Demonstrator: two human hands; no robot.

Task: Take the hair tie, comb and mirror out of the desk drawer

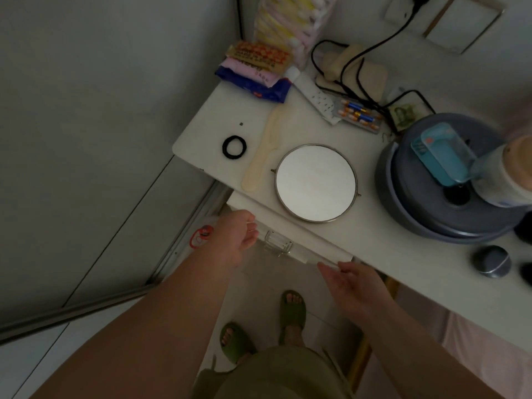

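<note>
While the room is pretty dim, you can make out a white bench (pixel 207 119) pushed into a corner against pale walls, with a light tiled floor below and a metal door track running off to the left. The far end of the bench is cluttered: snack packets (pixel 253 70), a white power strip (pixel 312 96) with black cables, blister packs of pills (pixel 358 115), and a grey round basin (pixel 449 220) holding a blue plastic container on the right.

All three things sit on the bench top. The hair tie (pixel 234 147) is a black ring lying flat near the left edge. The comb (pixel 263 152) is cream coloured, long and narrow, lying just to the right of the hair tie, handle end toward the front edge. The mirror (pixel 316 182) is round with a thin metal rim, face up, close to the front edge and just beside the comb.

The drawer (pixel 290 240) front is white with a clear handle (pixel 277 244) and sticks out only slightly under the bench. The left hand (pixel 236 240) rests against its left part, fingers (pixel 252 228) loosely curled, gripping nothing. The right hand (pixel 354 286) touches the drawer's right end with fingers (pixel 328 270) stretched out and apart, also holding nothing. Green slippers (pixel 290 308) show on the floor below.
</note>
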